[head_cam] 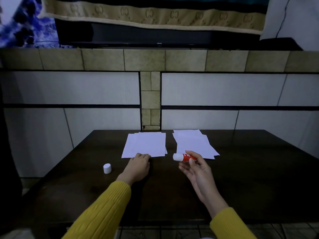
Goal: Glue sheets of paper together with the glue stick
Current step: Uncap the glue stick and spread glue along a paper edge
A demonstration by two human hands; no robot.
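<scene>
Two piles of white paper lie on the dark table [250, 178]: a left pile [145, 144] and a looser right pile [193, 143]. My left hand [138, 167] rests with its fingertips on the near edge of the left pile's top sheet. My right hand [196, 169] holds a red and white glue stick [183, 157] between thumb and fingers, lying sideways with its white end pointing left, just in front of the right pile. The stick's white cap [107, 168] stands on the table to the left of my left hand.
A tiled wall with white panels [224, 90] rises right behind the table's far edge. A dark shelf with a patterned cloth [155, 14] hangs above. The tiled floor [164, 232] shows below the table's near edge.
</scene>
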